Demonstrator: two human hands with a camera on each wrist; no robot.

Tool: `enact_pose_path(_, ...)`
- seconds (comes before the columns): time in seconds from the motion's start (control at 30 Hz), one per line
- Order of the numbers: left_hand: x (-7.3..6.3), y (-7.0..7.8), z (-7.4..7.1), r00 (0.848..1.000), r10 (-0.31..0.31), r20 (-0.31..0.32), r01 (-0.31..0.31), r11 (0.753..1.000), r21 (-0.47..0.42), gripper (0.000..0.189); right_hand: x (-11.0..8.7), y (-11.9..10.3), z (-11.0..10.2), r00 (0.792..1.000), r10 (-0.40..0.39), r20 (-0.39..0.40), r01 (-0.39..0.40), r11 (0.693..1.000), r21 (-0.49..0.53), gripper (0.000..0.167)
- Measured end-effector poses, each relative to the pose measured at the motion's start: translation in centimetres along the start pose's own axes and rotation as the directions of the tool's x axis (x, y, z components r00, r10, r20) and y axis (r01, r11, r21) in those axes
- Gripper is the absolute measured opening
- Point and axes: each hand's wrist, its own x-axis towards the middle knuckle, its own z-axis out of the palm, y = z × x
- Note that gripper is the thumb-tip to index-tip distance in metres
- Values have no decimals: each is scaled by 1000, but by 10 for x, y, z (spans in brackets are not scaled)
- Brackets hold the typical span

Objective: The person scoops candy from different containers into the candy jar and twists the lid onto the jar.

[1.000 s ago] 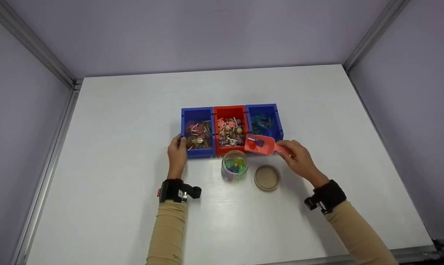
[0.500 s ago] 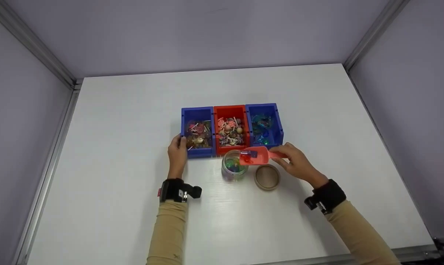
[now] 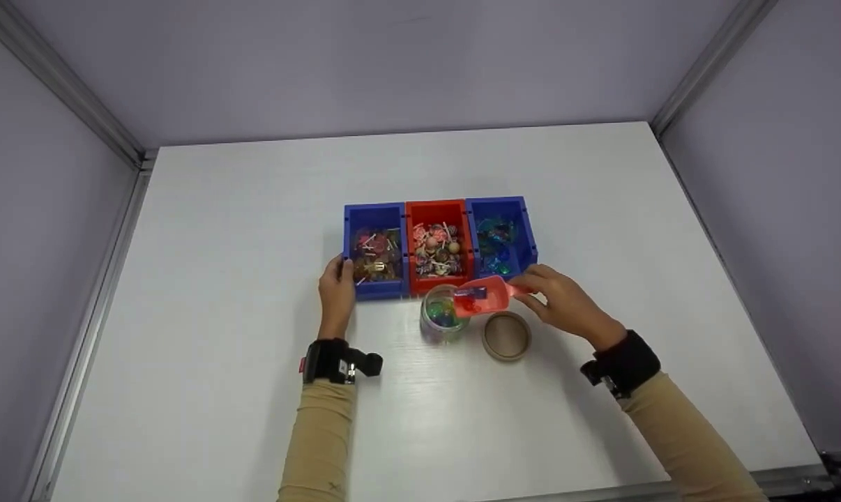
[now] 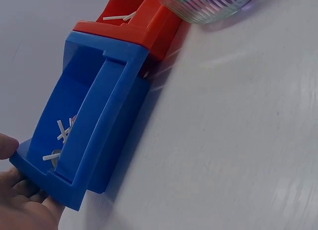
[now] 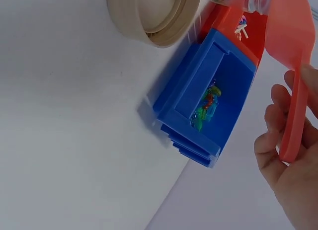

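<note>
My right hand (image 3: 565, 304) grips the handle of a coral-pink scoop (image 3: 496, 294). Its bowl, with red and purple translucent pieces in it, overlaps the right rim of a clear jar (image 3: 432, 329) holding green, yellow and blue pieces. In the right wrist view, the scoop's handle (image 5: 296, 113) lies between thumb and curled fingers. My left hand (image 3: 335, 298) holds the side rim of the left blue bin (image 3: 380, 291). The left wrist view shows the thumb on one side of that bin's rim (image 4: 47, 183) and the fingers beneath it.
A red bin (image 3: 431, 284) of lollipops stands between the left bin and another blue bin (image 3: 501, 206) with blue-green translucent pieces. A round tan lid (image 3: 506, 337) lies right of the jar on the white table (image 3: 218, 279). Grey walls (image 3: 420, 70) enclose the back and sides.
The scoop has moved from the front of the right blue bin, left and nearer, to over the jar's rim, then tilted slightly. The left hand has stayed at its bin.
</note>
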Motion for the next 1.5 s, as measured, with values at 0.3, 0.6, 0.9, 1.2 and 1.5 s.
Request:
enact_pose_path(0.3, -1, 2, 0, 1000, 1, -10, -1, 1000, 11, 41, 7, -6, -9, 994, -108, 20, 109, 989, -102, 18)
enact_pose_path(0.6, -1, 2, -1, 1000, -14, 22, 14, 1000, 1, 44, 13, -17, -12, 979, -201, -41, 189, 960, -207, 14)
enact_pose_path(0.9, -1, 3, -1, 1000, -4, 16, 4, 1000, -9, 42, 18, -38, -19, 987, -163, -4, 155, 943, -295, 14)
enact_pose_path(1.2, 0, 4, -1, 1000, -14, 13, 14, 1000, 14, 43, 30, -50, -28, 983, -176, 47, 181, 918, -353, 11)
enact_pose_path(1.5, -1, 3, 0, 1000, -18, 11, 18, 1000, 10, 42, 33, -52, -31, 982, -177, 69, 190, 906, -378, 8)
